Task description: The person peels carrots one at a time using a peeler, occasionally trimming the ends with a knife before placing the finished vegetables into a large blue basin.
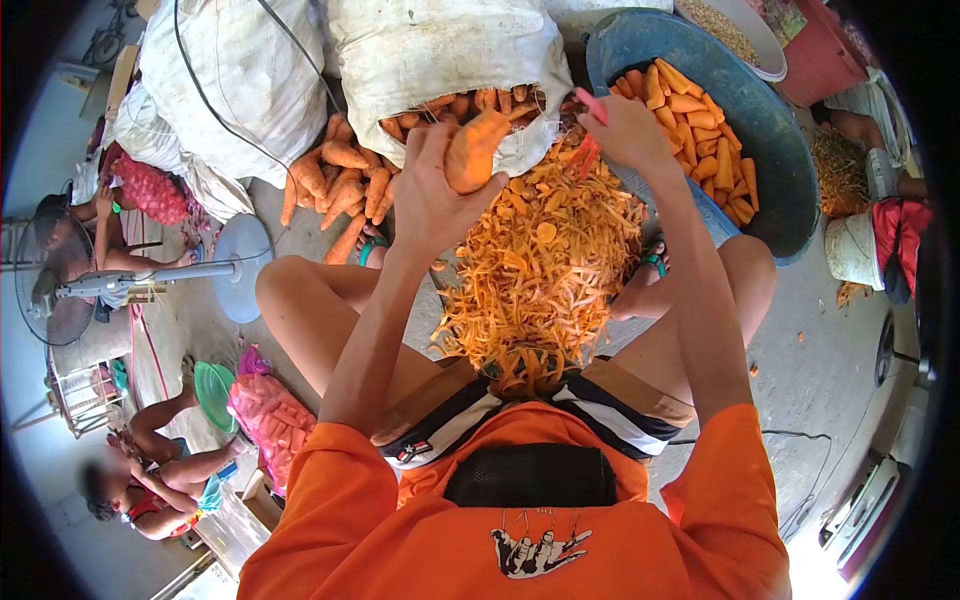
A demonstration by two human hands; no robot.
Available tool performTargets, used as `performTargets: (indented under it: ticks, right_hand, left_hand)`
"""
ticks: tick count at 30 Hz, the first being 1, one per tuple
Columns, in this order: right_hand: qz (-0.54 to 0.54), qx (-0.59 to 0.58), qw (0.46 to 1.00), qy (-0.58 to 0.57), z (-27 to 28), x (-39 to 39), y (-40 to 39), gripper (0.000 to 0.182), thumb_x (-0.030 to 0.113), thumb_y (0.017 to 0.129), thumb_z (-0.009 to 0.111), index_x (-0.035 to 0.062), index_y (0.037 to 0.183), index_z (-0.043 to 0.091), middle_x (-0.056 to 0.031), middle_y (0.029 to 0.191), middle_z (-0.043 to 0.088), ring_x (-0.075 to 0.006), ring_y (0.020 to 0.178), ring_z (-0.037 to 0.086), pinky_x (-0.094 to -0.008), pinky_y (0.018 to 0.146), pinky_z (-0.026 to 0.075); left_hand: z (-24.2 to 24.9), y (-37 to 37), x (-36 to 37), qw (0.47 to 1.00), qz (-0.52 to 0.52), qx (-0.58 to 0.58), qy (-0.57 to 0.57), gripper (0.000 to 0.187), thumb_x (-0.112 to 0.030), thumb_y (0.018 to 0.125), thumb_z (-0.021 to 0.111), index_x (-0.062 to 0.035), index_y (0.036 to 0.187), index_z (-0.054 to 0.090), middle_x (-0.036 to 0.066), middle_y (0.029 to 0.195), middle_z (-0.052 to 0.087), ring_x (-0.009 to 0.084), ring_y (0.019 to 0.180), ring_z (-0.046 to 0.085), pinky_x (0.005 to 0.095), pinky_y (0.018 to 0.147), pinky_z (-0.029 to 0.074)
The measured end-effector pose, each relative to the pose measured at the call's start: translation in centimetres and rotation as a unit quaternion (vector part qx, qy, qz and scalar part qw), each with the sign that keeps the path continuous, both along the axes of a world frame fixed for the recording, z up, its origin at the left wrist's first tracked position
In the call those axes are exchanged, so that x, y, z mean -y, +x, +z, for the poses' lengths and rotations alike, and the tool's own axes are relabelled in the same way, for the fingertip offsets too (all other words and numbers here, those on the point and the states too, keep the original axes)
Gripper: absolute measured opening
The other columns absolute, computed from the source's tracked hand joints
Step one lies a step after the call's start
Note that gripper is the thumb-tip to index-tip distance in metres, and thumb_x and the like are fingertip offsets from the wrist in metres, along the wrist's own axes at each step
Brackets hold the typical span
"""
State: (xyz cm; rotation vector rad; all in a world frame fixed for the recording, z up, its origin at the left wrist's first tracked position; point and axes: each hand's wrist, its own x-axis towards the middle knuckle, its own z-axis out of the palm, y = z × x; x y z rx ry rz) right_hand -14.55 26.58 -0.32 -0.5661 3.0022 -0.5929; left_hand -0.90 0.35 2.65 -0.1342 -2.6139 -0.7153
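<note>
A large orange carrot (472, 152) is held in my left hand (437, 195), above the front of an open white sack. My right hand (630, 135) grips a pink-handled peeler (588, 140), whose end points down to the left, apart from the carrot. Under both hands a heap of orange peelings (540, 260) lies between my legs. Unpeeled carrots (345, 180) spill onto the floor left of the sack (450, 50). Peeled carrots (700, 125) fill part of a blue tub (790, 180) at the right.
A standing fan (140, 275) is at the left. Another person (165, 480) sits at the lower left near a pink bag (270, 420) and a green basket (213, 395). A white bucket (852, 250) stands at the far right. Dark cables run over the floor and sacks.
</note>
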Motion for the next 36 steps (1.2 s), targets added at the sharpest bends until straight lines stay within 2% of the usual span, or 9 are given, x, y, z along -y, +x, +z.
performTargets:
  ticks: [3,5,13,17,22,26,31,34,36]
  right_hand:
    - [0.005,-0.020,0.996,-0.090,1.9,-0.7,0.4,0.046,0.042,0.097,0.068,-0.0032,0.100,0.070,-0.0192,0.080,0.068,-0.0382,0.077,0.068,-0.0464,0.074,0.053]
    - [0.014,0.001,0.977,-0.213,3.2,-0.1,0.9,0.038,0.036,0.097,0.070,-0.0012,0.101,0.070,-0.0106,0.075,0.064,-0.0241,0.069,0.063,-0.0375,0.066,0.049]
    - [0.071,0.049,0.828,-0.554,3.2,4.9,3.5,0.036,0.038,0.104,0.066,0.0019,0.108,0.067,0.0021,0.081,0.058,-0.0065,0.075,0.049,-0.0243,0.070,0.044]
    - [-0.039,0.162,0.869,-0.466,4.3,7.2,6.5,0.046,0.045,0.109,0.051,0.0021,0.119,0.063,-0.0069,0.097,0.066,-0.0147,0.086,0.059,-0.0346,0.078,0.050]
    - [0.076,-0.068,0.958,-0.267,4.3,8.3,8.3,0.027,0.030,0.105,0.054,0.0079,0.118,0.059,-0.0192,0.103,0.058,-0.0436,0.089,0.065,-0.0515,0.073,0.054]
    - [0.097,-0.086,0.962,-0.242,3.9,8.9,9.1,0.023,0.025,0.104,0.057,0.0075,0.118,0.060,-0.0187,0.107,0.058,-0.0422,0.082,0.066,-0.0506,0.071,0.054]
    - [0.116,-0.200,0.935,-0.267,7.2,7.9,9.2,0.031,0.024,0.097,0.070,0.0034,0.119,0.060,-0.0166,0.107,0.058,-0.0331,0.081,0.066,-0.0421,0.069,0.055]
    - [0.209,-0.005,0.820,-0.533,12.8,5.1,12.0,0.028,0.028,0.095,0.072,0.0083,0.111,0.062,-0.0100,0.103,0.058,-0.0209,0.082,0.060,-0.0402,0.074,0.051]
    - [0.243,0.112,0.560,-0.784,17.3,5.8,16.8,0.028,0.042,0.092,0.072,0.0177,0.094,0.059,-0.0055,0.098,0.059,-0.0161,0.083,0.053,-0.0447,0.076,0.046]
  left_hand:
    - [0.0,-0.6,0.1,0.928,-0.015,0.129,0.350,0.057,-0.040,0.087,0.080,-0.0064,0.126,0.055,0.007,0.106,0.068,0.0259,0.093,0.071,0.0383,0.072,0.054]
    - [-0.4,-1.5,1.3,0.746,-0.036,0.240,0.620,0.056,-0.046,0.095,0.071,-0.0100,0.132,0.049,0.003,0.106,0.068,0.0203,0.098,0.071,0.0336,0.079,0.051]
    - [-0.6,-0.3,-0.5,0.485,-0.064,0.273,0.829,0.047,-0.054,0.101,0.060,-0.0147,0.127,0.059,0.003,0.109,0.068,0.0231,0.101,0.069,0.0334,0.078,0.057]
    - [-1.3,0.2,-2.9,0.571,-0.091,0.235,0.781,0.057,-0.058,0.103,0.056,-0.0120,0.138,0.055,0.003,0.129,0.063,0.0228,0.114,0.065,0.0340,0.088,0.058]
    - [-1.1,0.1,-4.0,0.598,-0.008,0.172,0.783,0.045,-0.039,0.096,0.075,-0.0169,0.132,0.059,0.000,0.130,0.064,0.0136,0.115,0.065,0.0343,0.099,0.054]
    - [-2.8,-0.5,-3.6,0.612,0.041,0.137,0.778,0.030,-0.037,0.097,0.074,-0.0139,0.115,0.068,-0.001,0.100,0.073,0.0102,0.097,0.069,0.0297,0.089,0.054]
    - [-2.6,-1.2,-2.7,0.587,0.055,0.121,0.799,0.027,-0.034,0.098,0.069,-0.0139,0.115,0.067,-0.001,0.101,0.073,0.0101,0.093,0.069,0.0295,0.086,0.054]
    - [-1.8,-1.4,-1.6,0.553,0.069,0.109,0.823,0.023,-0.032,0.097,0.070,-0.0147,0.111,0.066,-0.001,0.098,0.071,0.0100,0.088,0.067,0.0294,0.080,0.053]
    - [-0.7,-1.7,-1.3,0.526,0.121,0.117,0.834,0.018,-0.031,0.096,0.071,-0.0156,0.104,0.065,-0.004,0.080,0.064,0.0080,0.072,0.058,0.0291,0.073,0.050]
